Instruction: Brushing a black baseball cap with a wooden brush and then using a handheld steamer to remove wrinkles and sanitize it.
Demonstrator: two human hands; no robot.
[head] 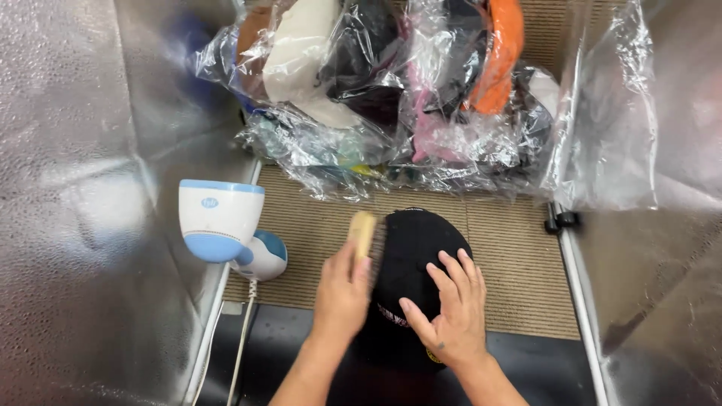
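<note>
On the ribbed mat [511, 256], near the middle of the scene, lies a black cap [417, 256]. The left hand [342, 293] is closed around a wooden brush [362, 231] held against the cap's left side. The right hand [447, 308] rests open, fingers spread, on the cap's crown. Far: caps in plastic bags [391, 98]. Left: a white and blue steamer [226, 225].

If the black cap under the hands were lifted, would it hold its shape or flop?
The black cap keeps a domed crown under the right hand, so probably semi-stiff. It looks like fabric, likely light, and unlikely to slide on the ribbed mat.
</note>
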